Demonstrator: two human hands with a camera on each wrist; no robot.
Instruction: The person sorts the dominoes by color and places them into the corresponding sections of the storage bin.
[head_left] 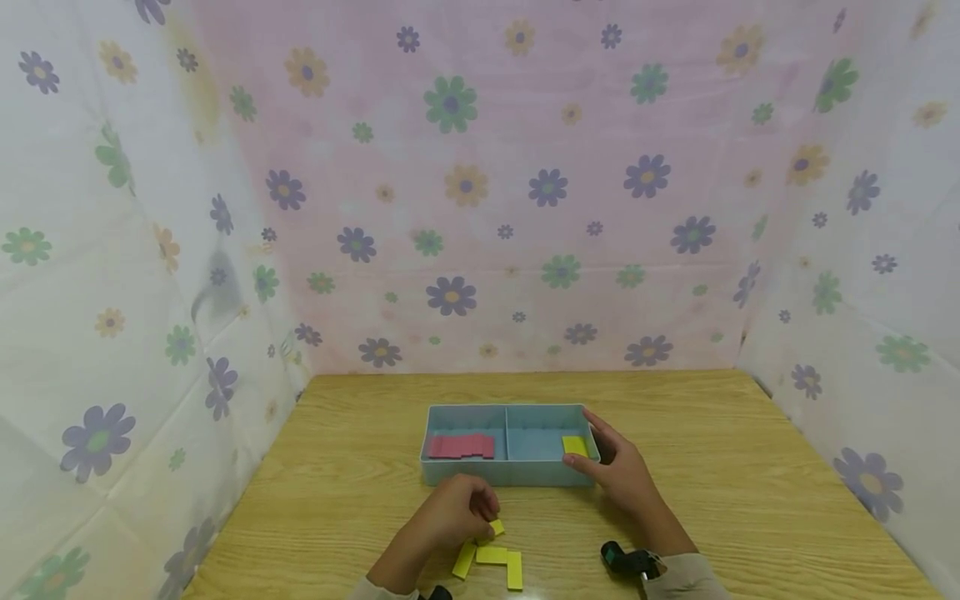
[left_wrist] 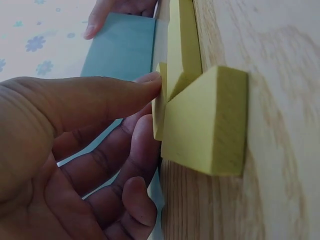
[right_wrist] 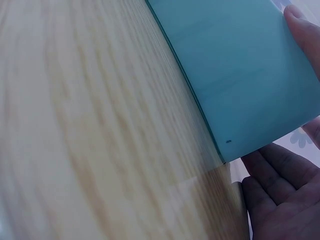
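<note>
My left hand (head_left: 457,512) pinches a small yellow block (head_left: 497,527) between thumb and fingers, just in front of a light blue two-compartment box (head_left: 465,475). Three more yellow blocks (head_left: 514,571) lie on the table beside and below that hand. Seen from the left wrist, the thumb presses the thin yellow piece (left_wrist: 159,102) next to a thicker-looking yellow block (left_wrist: 200,125). My right hand (head_left: 626,471) grips the box's right end, thumb over the front rim and fingers along the side. The right wrist view shows the box's outer wall (right_wrist: 240,75) between thumb and fingers.
Pink blocks (head_left: 461,447) lie in the box's left compartment, and yellow (head_left: 574,446) lies at the right end of the other. The wooden table (head_left: 337,467) is bounded by flowered cloth (head_left: 465,233) at the back and both sides.
</note>
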